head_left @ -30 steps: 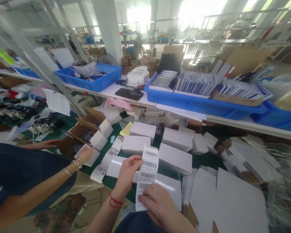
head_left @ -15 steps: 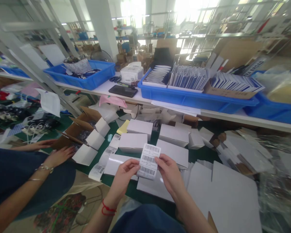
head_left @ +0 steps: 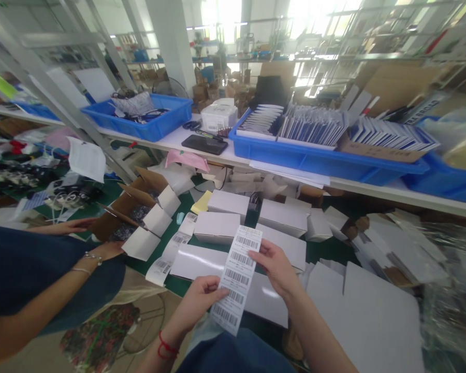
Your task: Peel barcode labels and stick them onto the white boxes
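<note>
A white strip of barcode labels (head_left: 236, 277) hangs between both my hands, just above the front of the green table (head_left: 326, 251). My left hand (head_left: 202, 298), a red cord at its wrist, pinches the strip's lower left edge. My right hand (head_left: 277, 267) pinches its upper right edge. Under the strip lies a flat white box (head_left: 202, 261). Several closed white boxes (head_left: 283, 217) stand just behind it. A second label strip (head_left: 173, 251) lies on the table to the left.
A co-worker's arms (head_left: 81, 256) reach from the left toward an open brown carton (head_left: 130, 207). Flat white cardboard sheets (head_left: 365, 311) pile at the right. On the white shelf (head_left: 373, 189) behind stand blue bins (head_left: 318, 158) of booklets and a black phone (head_left: 204, 144).
The strip was folded short between my hands half a second ago; now it is stretched out long, my left hand lower and my right hand higher. The co-worker's hand drew back from the carton flap.
</note>
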{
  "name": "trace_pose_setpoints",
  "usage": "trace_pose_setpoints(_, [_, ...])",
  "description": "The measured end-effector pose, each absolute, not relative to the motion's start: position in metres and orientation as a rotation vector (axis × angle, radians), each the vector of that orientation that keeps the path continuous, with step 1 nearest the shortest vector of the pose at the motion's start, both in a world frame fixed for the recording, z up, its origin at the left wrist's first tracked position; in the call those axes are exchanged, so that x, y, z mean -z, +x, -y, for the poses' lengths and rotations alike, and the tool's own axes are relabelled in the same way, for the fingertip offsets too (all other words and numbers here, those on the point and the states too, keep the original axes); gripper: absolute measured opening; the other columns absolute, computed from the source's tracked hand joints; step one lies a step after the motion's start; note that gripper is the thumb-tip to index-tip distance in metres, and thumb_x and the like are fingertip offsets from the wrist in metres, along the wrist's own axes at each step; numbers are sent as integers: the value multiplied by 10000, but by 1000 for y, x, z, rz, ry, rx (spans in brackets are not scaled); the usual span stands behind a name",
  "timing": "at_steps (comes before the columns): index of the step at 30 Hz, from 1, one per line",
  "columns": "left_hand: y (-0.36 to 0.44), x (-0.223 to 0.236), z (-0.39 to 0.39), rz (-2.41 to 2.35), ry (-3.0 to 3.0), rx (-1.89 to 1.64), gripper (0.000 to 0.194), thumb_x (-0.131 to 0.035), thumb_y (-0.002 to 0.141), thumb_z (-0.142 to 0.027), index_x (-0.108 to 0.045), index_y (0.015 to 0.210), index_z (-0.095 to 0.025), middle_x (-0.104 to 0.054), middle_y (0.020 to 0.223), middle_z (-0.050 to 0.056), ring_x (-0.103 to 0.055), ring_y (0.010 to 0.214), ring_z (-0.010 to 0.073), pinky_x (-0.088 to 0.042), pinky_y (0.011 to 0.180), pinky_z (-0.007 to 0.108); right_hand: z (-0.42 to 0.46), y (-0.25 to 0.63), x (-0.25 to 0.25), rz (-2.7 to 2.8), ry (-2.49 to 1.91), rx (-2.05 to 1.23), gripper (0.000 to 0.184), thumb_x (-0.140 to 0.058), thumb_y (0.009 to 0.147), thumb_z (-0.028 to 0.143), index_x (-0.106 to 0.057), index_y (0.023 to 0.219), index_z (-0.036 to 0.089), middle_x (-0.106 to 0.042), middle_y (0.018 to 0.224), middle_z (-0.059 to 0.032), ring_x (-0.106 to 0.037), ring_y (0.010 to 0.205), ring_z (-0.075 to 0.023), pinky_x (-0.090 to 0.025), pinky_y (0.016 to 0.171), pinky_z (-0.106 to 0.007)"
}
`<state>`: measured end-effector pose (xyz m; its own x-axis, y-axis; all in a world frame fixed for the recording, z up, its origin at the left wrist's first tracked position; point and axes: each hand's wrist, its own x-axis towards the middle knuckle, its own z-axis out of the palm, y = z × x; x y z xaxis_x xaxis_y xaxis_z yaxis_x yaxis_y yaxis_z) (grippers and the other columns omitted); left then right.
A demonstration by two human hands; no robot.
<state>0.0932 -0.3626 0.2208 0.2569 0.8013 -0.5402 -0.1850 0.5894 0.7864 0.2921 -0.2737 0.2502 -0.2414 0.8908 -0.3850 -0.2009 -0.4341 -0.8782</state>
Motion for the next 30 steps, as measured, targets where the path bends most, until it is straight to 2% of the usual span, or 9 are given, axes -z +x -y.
trace_pose_setpoints(2, [92, -220, 364, -1128, 671, -746, 410, -801, 719, -459, -780, 962, -129, -788, 894, 102, -719, 850, 249, -550, 772, 329, 278, 288, -249, 1010, -1226, -1819, 456, -894, 588, 422, -771, 959, 187, -788, 927, -82, -709, 881, -268, -549, 891, -453])
trace_pose_setpoints(5, [90, -221, 366, -1149, 674, -769, 394, -797, 722, -450, -781, 953, -131, -786, 874, 95, -716, 836, 242, -549, 763, 324, 284, 284, -247, 1063, -1254, -1850, 425, -892, 585, 428, -779, 915, 185, -791, 886, -89, -720, 838, -284, -558, 885, -493])
trace_pose_setpoints(15, [87, -215, 374, -1135, 615, -818, 349, -804, 719, -421, -772, 909, -129, -783, 872, 88, -706, 835, 232, -533, 771, 317, 289, 278, -246, 1106, -1250, -1832, 397, -873, 638, 373, -771, 994, 228, -791, 977, -72, -715, 940, -310, -531, 949, -502])
trace_pose_setpoints(18, [90, -205, 380, -1142, 598, -808, 282, -814, 684, -362, -759, 832, -128, -778, 836, 72, -691, 783, 212, -512, 742, 300, 289, 280, -240, 1038, -1314, -1771, 452, -893, 601, 413, -771, 984, 207, -788, 958, -90, -706, 907, -299, -536, 912, -482])
trace_pose_setpoints(24, [95, -196, 383, -1169, 607, -766, 239, -774, 633, -300, -742, 768, -105, -765, 805, 82, -665, 735, 202, -481, 726, 305, 288, 282, -238, 906, -1469, -1740, 524, -861, 606, 557, -780, 980, 199, -785, 927, -92, -689, 813, -258, -537, 708, -376])
trace_pose_setpoints(30, [78, -182, 380, -1158, 616, -680, 238, -777, 607, -317, -704, 718, -120, -724, 705, 54, -646, 654, 192, -474, 654, 302, 283, 277, -235, 758, -1590, -1627, 540, -913, 481, 557, -802, 881, 211, -784, 857, -72, -678, 788, -256, -549, 709, -374])
